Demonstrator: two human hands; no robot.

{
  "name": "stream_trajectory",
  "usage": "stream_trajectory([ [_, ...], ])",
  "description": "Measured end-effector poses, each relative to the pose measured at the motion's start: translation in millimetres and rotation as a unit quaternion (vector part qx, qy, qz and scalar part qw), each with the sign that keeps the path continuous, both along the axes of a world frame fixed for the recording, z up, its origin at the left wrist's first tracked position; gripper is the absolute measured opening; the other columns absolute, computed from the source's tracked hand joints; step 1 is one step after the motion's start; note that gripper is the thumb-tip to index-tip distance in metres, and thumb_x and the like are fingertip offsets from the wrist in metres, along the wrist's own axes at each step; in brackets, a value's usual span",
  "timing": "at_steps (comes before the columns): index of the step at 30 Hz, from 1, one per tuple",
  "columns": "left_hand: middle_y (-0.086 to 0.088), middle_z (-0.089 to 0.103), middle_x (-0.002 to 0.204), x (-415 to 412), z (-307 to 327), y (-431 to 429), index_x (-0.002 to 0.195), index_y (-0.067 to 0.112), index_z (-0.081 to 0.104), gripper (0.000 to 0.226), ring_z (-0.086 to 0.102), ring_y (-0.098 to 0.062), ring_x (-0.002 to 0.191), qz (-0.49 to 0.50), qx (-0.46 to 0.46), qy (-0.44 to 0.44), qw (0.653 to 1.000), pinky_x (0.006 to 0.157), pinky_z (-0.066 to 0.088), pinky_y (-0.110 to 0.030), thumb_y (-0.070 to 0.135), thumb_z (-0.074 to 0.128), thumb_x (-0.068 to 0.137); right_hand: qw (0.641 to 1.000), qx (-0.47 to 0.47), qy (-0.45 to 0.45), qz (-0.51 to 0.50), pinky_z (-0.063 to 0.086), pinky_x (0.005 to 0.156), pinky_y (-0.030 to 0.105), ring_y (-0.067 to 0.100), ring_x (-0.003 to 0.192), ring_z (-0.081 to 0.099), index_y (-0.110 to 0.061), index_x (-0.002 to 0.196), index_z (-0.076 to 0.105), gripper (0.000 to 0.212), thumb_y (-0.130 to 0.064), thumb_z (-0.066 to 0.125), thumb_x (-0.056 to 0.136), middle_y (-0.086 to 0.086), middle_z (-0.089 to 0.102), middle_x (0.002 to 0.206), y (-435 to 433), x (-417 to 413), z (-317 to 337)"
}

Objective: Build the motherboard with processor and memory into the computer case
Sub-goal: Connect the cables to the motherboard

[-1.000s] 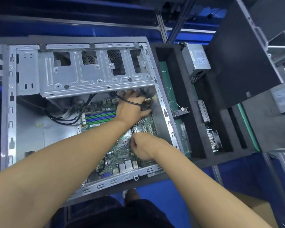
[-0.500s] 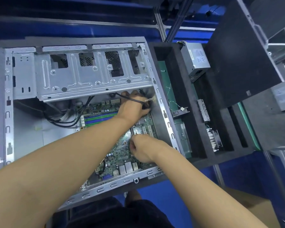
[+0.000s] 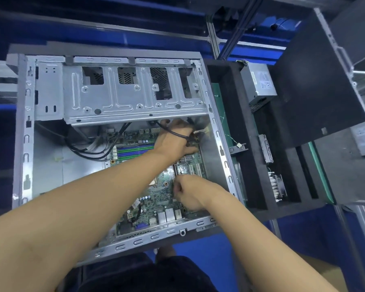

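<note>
The open grey computer case (image 3: 27, 144) lies flat in front of me. The green motherboard (image 3: 156, 199) sits inside it, with blue and green memory slots (image 3: 135, 149) at its far left. My left hand (image 3: 175, 142) reaches to the board's far right corner and grips black cables (image 3: 177, 133) with a small white connector. My right hand (image 3: 188, 192) rests on the board's right side with its fingers curled; what it holds is hidden.
The silver drive cage (image 3: 124, 95) spans the far part of the case. Loose black cables (image 3: 89, 150) lie left of the board. To the right stands a black foam tray (image 3: 247, 165) holding a power supply (image 3: 259, 85), a heatsink (image 3: 277, 187) and other parts.
Both hands have stayed nearly in place over the board. The left hand has shifted slightly at the cables. The view has drifted a little.
</note>
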State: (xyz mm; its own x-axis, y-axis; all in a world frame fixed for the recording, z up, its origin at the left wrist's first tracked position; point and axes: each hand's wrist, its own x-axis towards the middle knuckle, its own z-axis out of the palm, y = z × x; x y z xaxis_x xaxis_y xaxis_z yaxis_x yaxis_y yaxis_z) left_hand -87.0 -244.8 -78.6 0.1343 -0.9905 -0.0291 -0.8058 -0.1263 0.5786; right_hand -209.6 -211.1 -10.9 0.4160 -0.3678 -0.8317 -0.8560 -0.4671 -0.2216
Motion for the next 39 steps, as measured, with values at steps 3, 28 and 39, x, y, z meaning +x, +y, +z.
stream_trajectory([
  [3, -0.008, 0.043, 0.136, 13.1, 6.0, 10.7, 0.129, 0.018, 0.044, 0.080, 0.038, -0.029, 0.126, -0.037, 0.055, -0.035, 0.997, 0.099, 0.041, -0.043, 0.061, 0.075, 0.069, 0.995, -0.073, -0.047, -0.053, 0.051, 0.083, 0.037, 0.033, 0.101, 0.063, -0.011, 0.107, 0.061, 0.019, -0.020, 0.045, 0.102, 0.012, 0.065, 0.106, -2.0, -1.5, -1.2],
  [28, 0.000, 0.030, 0.155, 46.4, 60.2, 5.2, 0.150, 0.020, 0.031, 0.049, 0.032, -0.020, 0.138, 0.133, 0.191, 0.423, 0.876, 0.110, 0.025, -0.029, 0.036, 0.039, 0.104, 0.872, -0.315, -0.106, -0.359, 0.044, 0.071, 0.029, 0.030, 0.089, 0.063, 0.001, 0.124, 0.064, 0.027, -0.005, 0.049, 0.102, 0.019, 0.068, 0.113, -44.1, 30.7, -28.6],
  [39, -0.012, 0.047, 0.145, 51.1, 55.4, 11.3, 0.139, 0.008, 0.049, 0.057, 0.045, -0.028, 0.133, 0.136, 0.230, 0.427, 0.864, 0.110, 0.036, -0.036, 0.047, 0.049, 0.098, 0.840, -0.378, -0.126, -0.369, 0.057, 0.069, 0.037, 0.035, 0.084, 0.069, 0.006, 0.097, 0.065, 0.012, -0.001, 0.055, 0.098, 0.023, 0.070, 0.098, -44.2, 45.3, -39.6],
])
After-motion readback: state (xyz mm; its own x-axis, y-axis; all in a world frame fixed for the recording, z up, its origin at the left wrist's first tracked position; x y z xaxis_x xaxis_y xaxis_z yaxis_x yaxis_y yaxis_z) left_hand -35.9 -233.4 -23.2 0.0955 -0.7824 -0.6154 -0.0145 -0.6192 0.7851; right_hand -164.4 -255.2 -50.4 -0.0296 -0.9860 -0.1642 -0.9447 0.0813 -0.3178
